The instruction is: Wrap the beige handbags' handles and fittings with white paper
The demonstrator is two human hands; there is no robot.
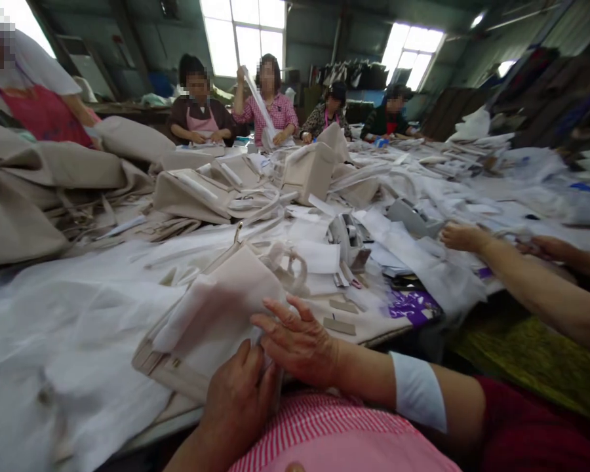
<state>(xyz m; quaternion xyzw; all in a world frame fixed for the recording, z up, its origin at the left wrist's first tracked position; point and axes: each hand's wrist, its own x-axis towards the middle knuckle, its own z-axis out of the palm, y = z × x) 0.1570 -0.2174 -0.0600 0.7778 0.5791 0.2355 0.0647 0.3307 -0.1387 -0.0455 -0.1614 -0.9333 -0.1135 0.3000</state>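
Near two gray strips point(339, 326), one beige bag point(181, 380) tilted beneath one see-through sheet point(226, 288), the left hand's point(238, 396) grip closed on the bag's edge, the right hand point(302, 344) fanned loosely.

Beige handbag point(189, 380), translucent white sheet point(226, 288) on top; left hand point(240, 392) and right hand point(299, 342) meet at the near edge; beige bags point(307, 174) lie beyond.

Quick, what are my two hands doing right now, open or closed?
Left hand: fingers curled at the beige bag's near edge; grip can't be told.
Right hand: open, fingers spread at the white sheet's edge.
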